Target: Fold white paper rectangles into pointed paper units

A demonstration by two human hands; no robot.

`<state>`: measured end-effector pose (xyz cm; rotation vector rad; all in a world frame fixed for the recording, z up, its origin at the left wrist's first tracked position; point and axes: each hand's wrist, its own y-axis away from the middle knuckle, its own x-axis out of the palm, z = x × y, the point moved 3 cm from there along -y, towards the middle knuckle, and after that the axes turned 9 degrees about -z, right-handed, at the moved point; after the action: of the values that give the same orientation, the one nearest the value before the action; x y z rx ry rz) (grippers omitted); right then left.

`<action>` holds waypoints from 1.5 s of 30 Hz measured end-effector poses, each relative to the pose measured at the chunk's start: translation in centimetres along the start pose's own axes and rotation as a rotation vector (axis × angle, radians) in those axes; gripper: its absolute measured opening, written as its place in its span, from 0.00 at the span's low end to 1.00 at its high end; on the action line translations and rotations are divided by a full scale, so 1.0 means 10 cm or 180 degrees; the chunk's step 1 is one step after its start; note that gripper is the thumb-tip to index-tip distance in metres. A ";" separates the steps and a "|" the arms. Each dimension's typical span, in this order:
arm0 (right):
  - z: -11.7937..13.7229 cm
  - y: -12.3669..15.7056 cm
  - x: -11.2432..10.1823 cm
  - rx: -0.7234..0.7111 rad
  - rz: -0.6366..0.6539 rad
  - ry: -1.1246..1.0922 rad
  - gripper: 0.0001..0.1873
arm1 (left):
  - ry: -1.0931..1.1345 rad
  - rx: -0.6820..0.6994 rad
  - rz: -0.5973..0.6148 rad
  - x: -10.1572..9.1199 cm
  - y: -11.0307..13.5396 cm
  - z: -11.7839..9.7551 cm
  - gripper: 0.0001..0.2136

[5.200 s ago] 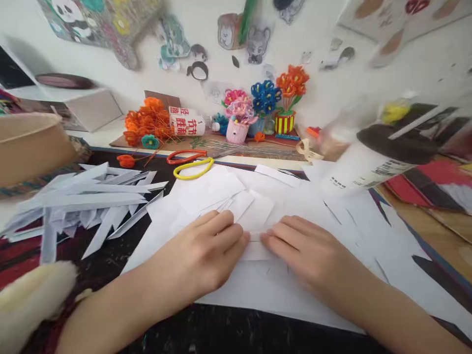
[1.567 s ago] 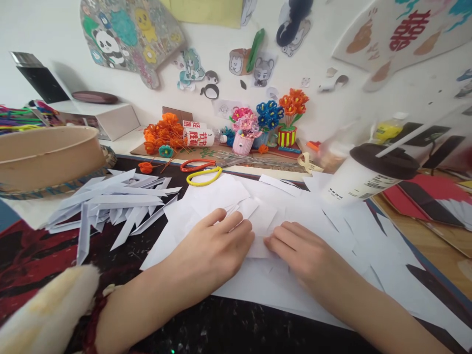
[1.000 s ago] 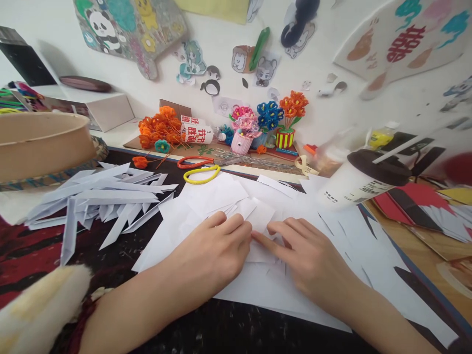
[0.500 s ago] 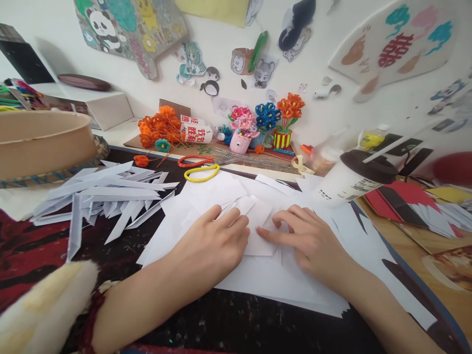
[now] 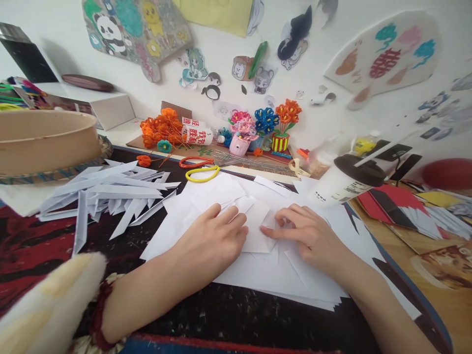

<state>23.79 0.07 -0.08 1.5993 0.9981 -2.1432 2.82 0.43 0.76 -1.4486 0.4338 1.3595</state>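
A small folded piece of white paper [image 5: 254,235] lies between my two hands on a pile of white sheets. My left hand [image 5: 217,235] rests on its left side, fingers curled down and thumb hidden beneath. From the right, my right hand [image 5: 308,230] grips the paper's right edge, thumb stretched along it and the other fingers bent. Larger white sheets [image 5: 254,275] spread under both hands. Left of them is a heap of folded white paper strips [image 5: 121,189]. Behind the sheets lie scissors [image 5: 202,173] with one yellow and one red handle loop.
A lidded white cup [image 5: 341,182] with a straw stands at the right rear. At the left is a round beige tub [image 5: 47,142]. Orange fuzzy flowers [image 5: 162,128] and small flower pots [image 5: 239,145] line the back. Red and black papers [image 5: 400,209] lie far right.
My hands keep nearly the same pose on the folded paper, with the right thumb still at its edge. The whole view has shifted slightly.
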 end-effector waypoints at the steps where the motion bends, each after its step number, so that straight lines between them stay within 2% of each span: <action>1: 0.00 0.00 0.00 -0.0003 -0.0002 0.0044 0.42 | 0.0008 -0.0010 0.0006 0.00 0.00 0.00 0.09; 9: 0.00 0.02 0.01 -0.0042 -0.0147 0.0073 0.40 | 0.0226 -0.0150 0.0215 -0.01 0.00 0.05 0.10; 13: -0.05 0.01 -0.04 0.0144 -0.0369 -0.0296 0.27 | 0.0510 -0.0392 0.0390 -0.03 0.01 0.09 0.13; 17: -0.11 -0.03 -0.13 0.0820 -0.0865 -0.0974 0.19 | 0.0829 -0.0620 0.0369 -0.08 0.00 0.14 0.14; 19: -0.07 -0.07 -0.13 0.0961 -0.0825 -0.1204 0.13 | 0.0953 -0.0726 0.0359 -0.10 0.00 0.16 0.13; 21: -0.02 -0.11 -0.09 0.0958 -0.0539 -0.1307 0.09 | 0.1113 -0.0857 0.0377 -0.10 -0.02 0.18 0.11; 24: 0.04 -0.14 -0.04 0.0905 -0.0257 -0.1288 0.10 | 0.1513 -0.1064 0.0332 -0.09 -0.03 0.22 0.10; 29: 0.07 -0.15 -0.03 0.0860 -0.0180 -0.1397 0.07 | 0.2134 -0.1432 0.0364 -0.07 -0.05 0.28 0.09; 33: 0.07 -0.15 -0.05 0.1224 -0.0153 -0.1873 0.06 | 0.2446 -0.1605 0.0562 -0.09 -0.06 0.29 0.06; 36: 0.06 -0.14 -0.03 0.1593 -0.0244 -0.2414 0.08 | 0.2597 -0.1729 0.0461 -0.09 -0.07 0.28 0.07; 40: 0.02 -0.15 0.03 0.1970 -0.0278 -0.3042 0.15 | 0.2941 -0.2131 0.0315 -0.05 -0.06 0.25 0.10; 45: 0.01 -0.18 0.01 0.1918 -0.0383 -0.3109 0.17 | 0.3069 -0.2101 0.0283 -0.11 -0.07 0.20 0.14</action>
<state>22.56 1.31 0.49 0.4272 0.1312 -2.9487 2.11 1.93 2.40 -2.6522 0.6887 0.7977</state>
